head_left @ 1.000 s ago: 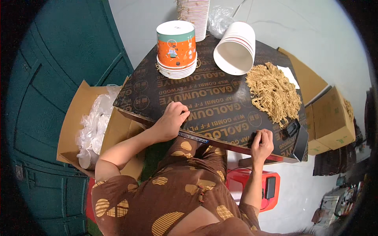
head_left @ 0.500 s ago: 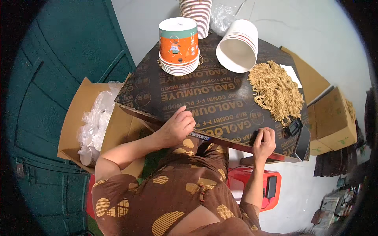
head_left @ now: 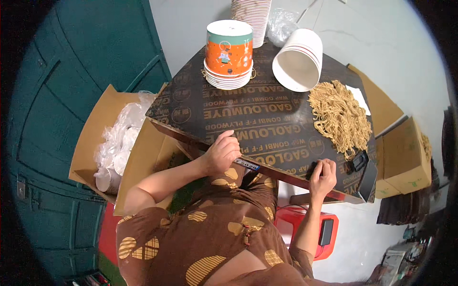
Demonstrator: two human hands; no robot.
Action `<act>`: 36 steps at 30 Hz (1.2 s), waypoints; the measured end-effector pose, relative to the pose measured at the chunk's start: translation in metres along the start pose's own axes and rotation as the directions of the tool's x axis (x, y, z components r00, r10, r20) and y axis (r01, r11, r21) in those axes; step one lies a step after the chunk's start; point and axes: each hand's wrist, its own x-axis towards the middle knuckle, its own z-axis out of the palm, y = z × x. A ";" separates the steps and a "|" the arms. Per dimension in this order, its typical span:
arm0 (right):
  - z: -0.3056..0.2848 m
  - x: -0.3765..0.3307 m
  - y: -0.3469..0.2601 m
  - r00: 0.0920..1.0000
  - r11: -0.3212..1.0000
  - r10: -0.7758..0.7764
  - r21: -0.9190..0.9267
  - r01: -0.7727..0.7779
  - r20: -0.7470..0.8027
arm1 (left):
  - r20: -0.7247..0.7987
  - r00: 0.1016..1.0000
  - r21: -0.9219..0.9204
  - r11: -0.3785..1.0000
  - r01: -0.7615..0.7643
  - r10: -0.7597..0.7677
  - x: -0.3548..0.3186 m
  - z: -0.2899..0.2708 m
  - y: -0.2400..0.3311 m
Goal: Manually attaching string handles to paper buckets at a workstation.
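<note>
My left hand (head_left: 223, 153) rests at the near edge of the dark printed plywood table (head_left: 229, 112), its fingers curled in and nothing visible in them. Farther right along the same edge is my right hand (head_left: 323, 177), fingers folded together, with a dark patch beside the thumb that may be shadow. Beyond the right hand lies a heap of tan curly noodles (head_left: 339, 117), with a black plastic piece (head_left: 358, 162) at its near end. A stack of upside-down paper tubs (head_left: 229, 55), the top one orange and green, stands farther back. Nested white tubs (head_left: 298, 62) lie tipped toward me.
A tall stack of tubs (head_left: 253, 21) and a clear plastic bag (head_left: 281, 28) are at the back. An open carton (head_left: 98, 119) with plastic-wrapped tubs sits left. Another carton (head_left: 405, 157) stands right. A red stool (head_left: 329, 238) with a black device is below the table's right side.
The whole view has shifted slightly, so the table and tubs sit a little farther right. Both hands keep nearly the same places at the table edge.
</note>
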 end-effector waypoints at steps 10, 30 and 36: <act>-0.004 -0.005 0.014 1.000 0.999 -0.027 -0.022 0.028 0.009 | -0.679 0.643 0.292 0.673 0.679 -0.354 -0.053 -0.108 -0.062; -0.008 -0.005 0.016 0.998 0.993 -0.056 -0.105 0.057 0.011 | -0.610 -0.264 0.485 -0.615 0.622 -0.747 -0.445 -0.308 -0.087; 0.012 -0.002 0.019 0.998 0.998 -0.056 -0.008 0.056 0.002 | -0.545 -0.240 0.578 -0.567 0.587 -0.804 -0.513 -0.335 -0.056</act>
